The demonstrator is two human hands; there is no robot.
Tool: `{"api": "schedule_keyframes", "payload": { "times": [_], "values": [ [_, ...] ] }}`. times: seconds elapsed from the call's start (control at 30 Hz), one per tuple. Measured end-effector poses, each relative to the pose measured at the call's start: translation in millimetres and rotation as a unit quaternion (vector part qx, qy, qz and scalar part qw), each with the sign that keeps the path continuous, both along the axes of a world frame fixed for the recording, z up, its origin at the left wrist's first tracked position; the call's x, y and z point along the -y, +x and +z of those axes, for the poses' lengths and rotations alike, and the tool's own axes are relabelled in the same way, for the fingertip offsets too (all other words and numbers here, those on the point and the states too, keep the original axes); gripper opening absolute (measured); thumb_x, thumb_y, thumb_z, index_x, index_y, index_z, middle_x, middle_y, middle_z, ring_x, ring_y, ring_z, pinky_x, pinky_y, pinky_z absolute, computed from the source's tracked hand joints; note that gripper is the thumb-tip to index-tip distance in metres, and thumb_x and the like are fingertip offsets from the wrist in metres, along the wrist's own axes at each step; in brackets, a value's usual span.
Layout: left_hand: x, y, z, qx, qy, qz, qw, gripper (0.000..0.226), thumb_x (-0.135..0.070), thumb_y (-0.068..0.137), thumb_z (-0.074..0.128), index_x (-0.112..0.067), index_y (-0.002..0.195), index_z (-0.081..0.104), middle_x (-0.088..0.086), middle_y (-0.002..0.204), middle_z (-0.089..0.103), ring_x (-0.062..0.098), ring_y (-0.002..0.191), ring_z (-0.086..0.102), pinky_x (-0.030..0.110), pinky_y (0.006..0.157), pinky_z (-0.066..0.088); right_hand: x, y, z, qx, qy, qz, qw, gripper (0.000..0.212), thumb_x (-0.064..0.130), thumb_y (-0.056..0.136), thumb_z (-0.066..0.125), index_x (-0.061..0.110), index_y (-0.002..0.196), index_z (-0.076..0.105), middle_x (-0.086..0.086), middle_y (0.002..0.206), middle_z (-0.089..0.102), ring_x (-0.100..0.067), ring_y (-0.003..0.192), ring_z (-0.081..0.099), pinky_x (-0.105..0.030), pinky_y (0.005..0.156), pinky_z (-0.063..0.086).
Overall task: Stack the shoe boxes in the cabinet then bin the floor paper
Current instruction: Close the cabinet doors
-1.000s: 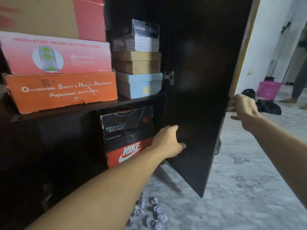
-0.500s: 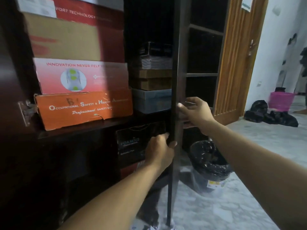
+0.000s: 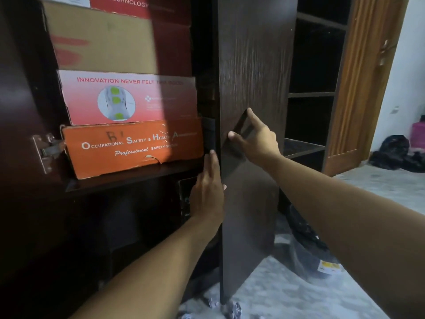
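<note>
Left hand and right hand lay flat on the cabinet door, holding nothing. Shutting it could pinch the left fingers

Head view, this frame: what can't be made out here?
All head view.
- Shelf contents behind the cabinet door: door hides them.
- Lower-shelf box: dark, partly behind left hand.
- Floor paper: cut off by bottom edge.
- Bin: mostly behind door and right arm.
- Pink basket: blurred, at right edge.

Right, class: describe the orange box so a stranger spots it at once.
Look in the dark cabinet, left of its door. On the shelf, the orange box is lowest in the stack, under the pink box; it alone reads Occupational Safety.
</note>
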State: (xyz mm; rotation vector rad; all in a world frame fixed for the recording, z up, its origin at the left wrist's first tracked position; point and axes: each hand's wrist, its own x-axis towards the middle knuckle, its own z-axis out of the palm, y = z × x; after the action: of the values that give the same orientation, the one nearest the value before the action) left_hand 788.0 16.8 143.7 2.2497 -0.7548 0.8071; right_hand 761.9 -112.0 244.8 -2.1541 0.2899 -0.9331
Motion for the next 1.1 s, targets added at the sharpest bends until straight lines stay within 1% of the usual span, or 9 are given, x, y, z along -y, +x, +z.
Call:
{"api": "schedule_keyframes", "payload": {
  "times": [0.07,0.13,0.3,0.4,0.7,0.83,0.97,1.03,1.1],
  "values": [
    [-2.7,11.9,-2.2,0.064,0.042,0.021,0.997,0.100,-0.016,0.082,0.073,-0.015,0.154,0.003,0.007,0.162,0.014,0.025,0.142,0.034,0.044,0.099,0.045,-0.7,10.0,-0.8,-0.028,-0.030,-0.019,0.999,0.086,0.043,0.088,0.067,0.039,0.154,0.011,-0.009,0.149,0.042,-0.032,0.129,0.049,-0.049,0.101,0.048],
    [-6.0,21.1,-1.2,0.069,0.064,0.035,0.995,0.102,-0.017,0.083,0.070,-0.021,0.154,-0.003,0.004,0.163,0.004,0.023,0.147,0.021,0.050,0.104,0.039,1.3,16.8,-1.1,-0.078,-0.072,-0.048,0.993,0.093,0.038,0.087,0.069,0.046,0.152,0.003,-0.012,0.155,0.030,-0.036,0.130,0.046,-0.053,0.100,0.048],
    [-8.2,41.3,4.4,0.070,0.114,0.055,0.989,0.093,-0.012,0.090,0.061,-0.026,0.154,-0.005,0.005,0.163,-0.004,0.025,0.149,0.013,0.055,0.111,0.030,4.9,30.9,-4.3,-0.134,-0.121,-0.059,0.982,0.105,0.027,0.086,0.072,0.051,0.149,-0.010,-0.010,0.162,0.015,-0.037,0.135,0.043,-0.053,0.101,0.046],
    [-12.7,56.9,7.3,0.080,0.160,0.083,0.980,0.094,-0.018,0.091,0.060,-0.024,0.153,-0.011,0.007,0.162,-0.014,0.028,0.150,-0.001,0.058,0.116,0.015,3.8,43.9,-7.2,-0.149,-0.144,-0.071,0.976,0.109,0.027,0.086,0.072,0.052,0.147,-0.013,-0.008,0.164,0.006,-0.036,0.135,0.044,-0.052,0.100,0.047],
    [-23.2,64.8,17.1,0.106,0.244,0.116,0.957,0.102,-0.020,0.085,0.060,-0.015,0.151,-0.018,0.000,0.155,-0.034,0.027,0.145,-0.026,0.060,0.113,-0.008,1.9,52.8,-8.8,-0.196,-0.192,-0.092,0.957,0.111,0.024,0.088,0.069,0.051,0.146,-0.022,-0.004,0.165,-0.004,-0.038,0.133,0.045,-0.046,0.092,0.047],
    [-24.1,55.4,33.0,0.071,0.313,0.136,0.937,0.107,-0.027,0.082,0.065,-0.009,0.151,-0.015,0.003,0.157,-0.031,0.030,0.146,-0.023,0.063,0.113,-0.009,0.4,39.6,10.2,-0.244,-0.207,-0.062,0.945,0.114,0.017,0.082,0.071,0.046,0.150,-0.015,-0.009,0.162,0.015,-0.039,0.131,0.045,-0.046,0.093,0.048],
    [-26.3,40.0,66.5,-0.031,0.397,0.146,0.906,0.099,-0.031,0.082,0.061,-0.011,0.153,-0.006,0.001,0.158,-0.028,0.032,0.147,-0.018,0.068,0.111,-0.002,-6.3,14.1,24.1,-0.275,-0.216,-0.038,0.936,0.097,0.024,0.082,0.071,0.038,0.155,0.008,-0.012,0.145,0.043,-0.035,0.120,0.055,-0.038,0.079,0.052],
    [-29.9,30.1,83.0,-0.091,0.394,0.140,0.904,0.094,-0.031,0.084,0.062,-0.012,0.154,0.001,0.001,0.160,-0.020,0.030,0.148,-0.014,0.069,0.111,-0.001,-11.7,0.4,29.3,-0.265,-0.210,-0.025,0.941,0.087,0.026,0.084,0.068,0.033,0.154,0.019,-0.012,0.142,0.047,-0.035,0.116,0.057,-0.039,0.077,0.056],
    [-36.7,17.2,97.3,-0.117,0.369,0.136,0.912,0.090,-0.032,0.085,0.063,-0.013,0.153,0.008,0.001,0.162,-0.013,0.030,0.149,-0.010,0.069,0.111,0.001,-18.8,-15.4,37.4,-0.257,-0.195,-0.006,0.946,0.081,0.025,0.085,0.068,0.031,0.153,0.024,-0.011,0.140,0.047,-0.035,0.109,0.059,-0.041,0.063,0.060]
  ]
}}
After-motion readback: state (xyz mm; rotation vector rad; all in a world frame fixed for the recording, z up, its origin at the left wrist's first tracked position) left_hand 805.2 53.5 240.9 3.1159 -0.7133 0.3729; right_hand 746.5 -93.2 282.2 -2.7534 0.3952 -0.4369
